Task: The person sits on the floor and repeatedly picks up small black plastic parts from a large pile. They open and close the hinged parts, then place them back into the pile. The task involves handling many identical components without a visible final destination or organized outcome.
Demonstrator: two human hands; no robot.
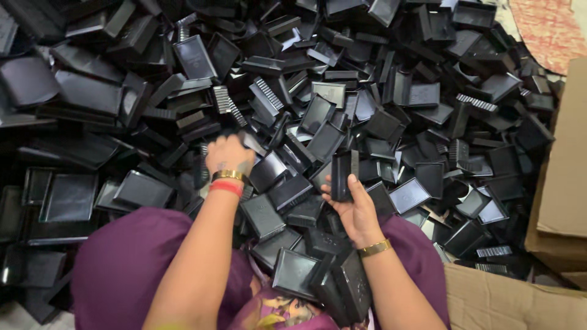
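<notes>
right hand grips a small stack of black trays by the edges, left hand fingers dig in the pile, look light, stiff, slick

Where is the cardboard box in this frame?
In the head view the cardboard box stands at the right edge, beside the heap of black plastic trays and right of the right hand.

I see glossy black plastic trays everywhere; some ribbed edges show grey-white. Gold bangle over red band; gold bracelet. Purple garment, floral patch. Brown cardboard. Red-speckled mat.
</notes>
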